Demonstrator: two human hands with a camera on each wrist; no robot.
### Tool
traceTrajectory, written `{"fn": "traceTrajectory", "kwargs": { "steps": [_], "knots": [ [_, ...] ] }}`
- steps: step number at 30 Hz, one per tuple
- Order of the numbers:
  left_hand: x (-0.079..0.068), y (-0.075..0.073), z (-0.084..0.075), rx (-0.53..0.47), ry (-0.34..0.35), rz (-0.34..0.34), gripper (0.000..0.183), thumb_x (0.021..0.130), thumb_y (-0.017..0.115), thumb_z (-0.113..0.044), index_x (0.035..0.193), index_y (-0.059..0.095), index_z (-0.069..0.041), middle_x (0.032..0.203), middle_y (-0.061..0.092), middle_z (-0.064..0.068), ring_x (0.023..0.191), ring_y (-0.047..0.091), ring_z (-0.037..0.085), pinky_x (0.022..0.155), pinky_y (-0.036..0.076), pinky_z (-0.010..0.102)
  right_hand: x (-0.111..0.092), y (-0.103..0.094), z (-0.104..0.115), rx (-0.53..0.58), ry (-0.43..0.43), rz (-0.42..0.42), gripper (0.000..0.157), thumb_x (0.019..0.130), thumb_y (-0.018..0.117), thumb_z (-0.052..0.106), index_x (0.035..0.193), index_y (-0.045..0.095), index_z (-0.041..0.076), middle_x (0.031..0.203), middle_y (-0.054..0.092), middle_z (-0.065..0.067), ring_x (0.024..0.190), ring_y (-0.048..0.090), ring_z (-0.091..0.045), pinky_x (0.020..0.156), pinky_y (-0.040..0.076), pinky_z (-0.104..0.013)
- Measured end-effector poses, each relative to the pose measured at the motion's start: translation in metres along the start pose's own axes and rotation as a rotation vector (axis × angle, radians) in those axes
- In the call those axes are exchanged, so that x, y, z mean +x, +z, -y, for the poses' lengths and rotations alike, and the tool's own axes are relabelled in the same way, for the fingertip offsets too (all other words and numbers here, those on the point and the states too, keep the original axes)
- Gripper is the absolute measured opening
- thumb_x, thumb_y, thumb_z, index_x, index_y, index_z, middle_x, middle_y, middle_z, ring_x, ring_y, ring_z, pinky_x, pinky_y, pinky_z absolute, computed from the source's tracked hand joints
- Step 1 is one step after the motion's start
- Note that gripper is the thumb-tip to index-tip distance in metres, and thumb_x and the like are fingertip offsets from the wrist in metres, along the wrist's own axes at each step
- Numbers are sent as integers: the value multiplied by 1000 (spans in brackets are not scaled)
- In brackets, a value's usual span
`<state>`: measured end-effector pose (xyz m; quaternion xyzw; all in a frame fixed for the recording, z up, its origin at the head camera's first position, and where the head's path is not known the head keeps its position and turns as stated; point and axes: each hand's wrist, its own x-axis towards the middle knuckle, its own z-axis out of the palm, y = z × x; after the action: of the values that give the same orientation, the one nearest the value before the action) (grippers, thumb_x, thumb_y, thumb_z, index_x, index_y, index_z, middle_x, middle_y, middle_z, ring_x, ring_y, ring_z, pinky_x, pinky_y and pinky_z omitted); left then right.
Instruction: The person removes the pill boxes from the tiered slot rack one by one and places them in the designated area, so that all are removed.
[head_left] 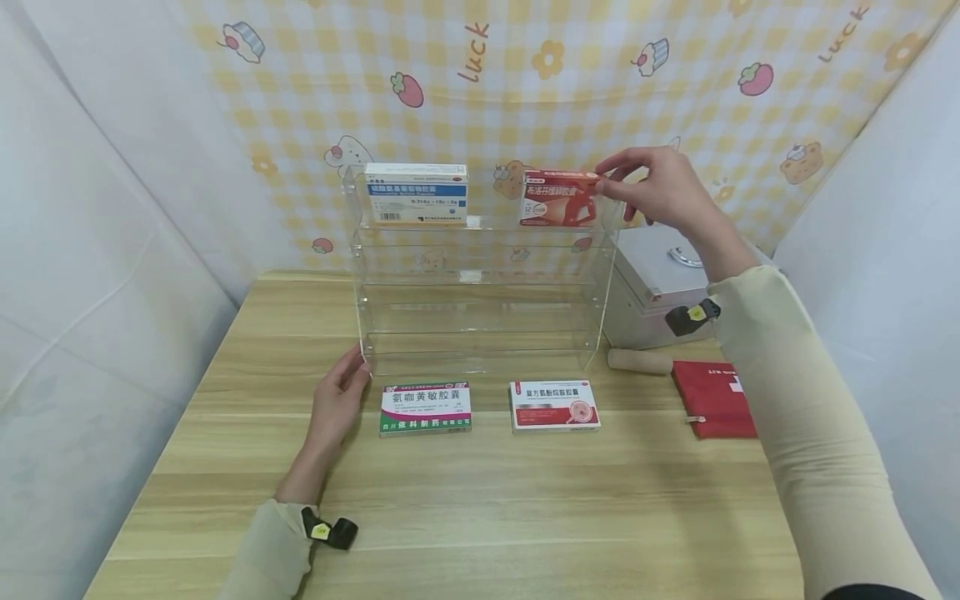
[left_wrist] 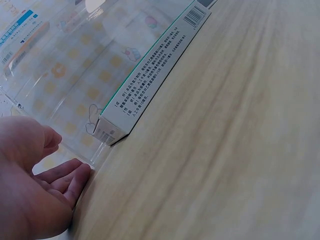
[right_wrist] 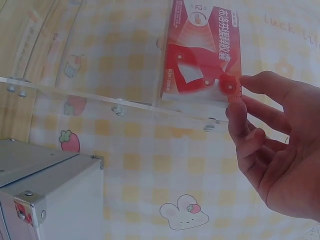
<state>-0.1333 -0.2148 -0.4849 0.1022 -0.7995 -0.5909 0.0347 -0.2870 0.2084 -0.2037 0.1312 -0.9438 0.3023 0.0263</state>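
Note:
A clear acrylic tiered rack (head_left: pixel 480 342) stands on the wooden table. On its top tier, at the right, sits a red medicine box (head_left: pixel 558 200). My right hand (head_left: pixel 663 187) pinches this box at its upper right corner, thumb in front; the right wrist view shows the thumb on the box (right_wrist: pixel 202 55) edge and the other fingers bent behind. Down at the rack's lower left corner, my left hand (head_left: pixel 337 400) touches the side panel with its fingertips. In the left wrist view the left hand (left_wrist: pixel 37 180) has thumb and fingers apart.
A blue-and-white medicine box (head_left: pixel 417 196) stands at the top tier's left. Before the rack lie a green-and-white medicine box (head_left: pixel 425 408) and a red-and-white one (head_left: pixel 555 406). To the right are a silver case (head_left: pixel 652 283), a beige roll (head_left: pixel 640 361) and a red pouch (head_left: pixel 716 400).

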Motion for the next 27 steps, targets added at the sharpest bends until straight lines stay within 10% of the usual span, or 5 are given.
{"fn": "traceTrajectory", "kwargs": {
  "steps": [27],
  "knots": [
    [-3, -2, -2, -14, 35, 9, 49, 102, 51, -37, 149, 42, -27, 148, 45, 6, 132, 44, 22, 108, 40, 35, 4, -3, 0, 162, 21, 111, 43, 93, 67, 36, 130, 61, 15, 121, 62, -13, 76, 70, -33, 52, 58, -33]
  ]
}}
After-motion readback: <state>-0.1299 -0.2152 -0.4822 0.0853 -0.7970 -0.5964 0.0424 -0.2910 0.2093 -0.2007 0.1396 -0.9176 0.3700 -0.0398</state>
